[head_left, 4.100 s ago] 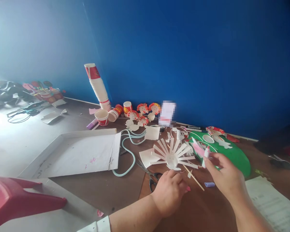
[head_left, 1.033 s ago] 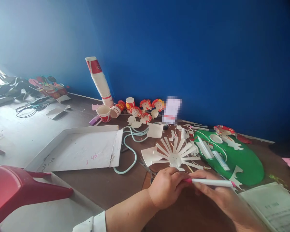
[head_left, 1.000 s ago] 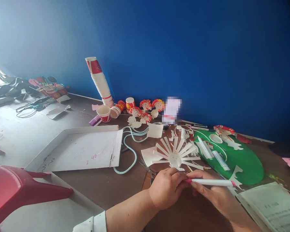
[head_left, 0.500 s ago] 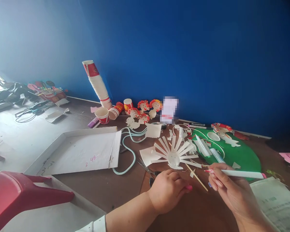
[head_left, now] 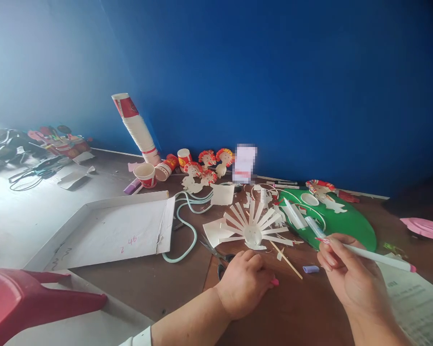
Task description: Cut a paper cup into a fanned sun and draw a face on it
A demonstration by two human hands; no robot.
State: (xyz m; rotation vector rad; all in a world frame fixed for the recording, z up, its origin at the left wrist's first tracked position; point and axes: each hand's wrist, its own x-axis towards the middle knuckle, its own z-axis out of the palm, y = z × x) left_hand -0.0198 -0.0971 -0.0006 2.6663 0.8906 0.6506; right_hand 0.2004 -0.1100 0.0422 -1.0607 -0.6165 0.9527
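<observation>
The uncapped marker [head_left: 378,256] is pinched in the right hand's [head_left: 357,278] grip and a pink cap [head_left: 274,281] is clasped in the left hand's [head_left: 243,284], so the fringed paper piece [head_left: 252,235] laid on the worktop [head_left: 285,315] just beyond the left hand could be stained if brushed by the exposed tip.

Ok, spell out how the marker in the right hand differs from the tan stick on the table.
The marker is white with pink at its ends; the tan stick is plain. The marker is held up in the right hand, while the tan stick lies on the table. The marker looks thicker, the tan stick thinner. Both are long, straight and slim.
</observation>
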